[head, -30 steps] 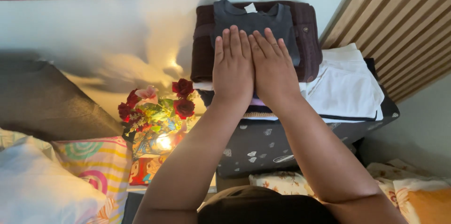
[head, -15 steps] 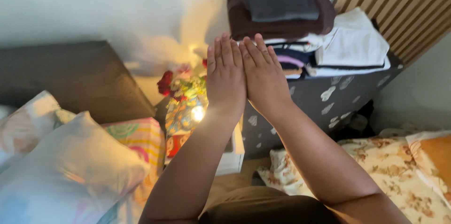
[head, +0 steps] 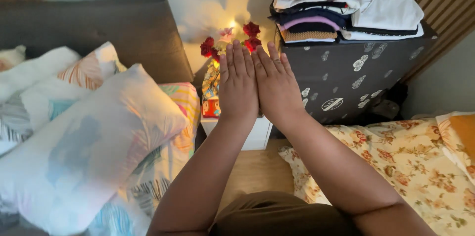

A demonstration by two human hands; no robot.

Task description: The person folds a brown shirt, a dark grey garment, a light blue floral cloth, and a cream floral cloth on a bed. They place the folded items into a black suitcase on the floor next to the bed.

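Note:
I hold both arms out in front of me. My left hand (head: 238, 83) and my right hand (head: 277, 85) are flat, palms away from me, side by side and touching along the index fingers. Neither hand holds anything. The fingers lie straight and close together. Behind the fingertips stands a bunch of red roses (head: 250, 35) with a small glowing light on a white bedside stand (head: 257, 134).
Several pillows (head: 94, 137) lie at the left against a dark headboard (head: 99, 28). A dark patterned box (head: 346, 77) at the right carries a stack of folded clothes (head: 341, 6). A floral sheet (head: 405, 162) covers the lower right.
The view has tilted down and left: the box and clothes stack slid toward the upper right, and the pillows came into view. My hands stay pressed side by side.

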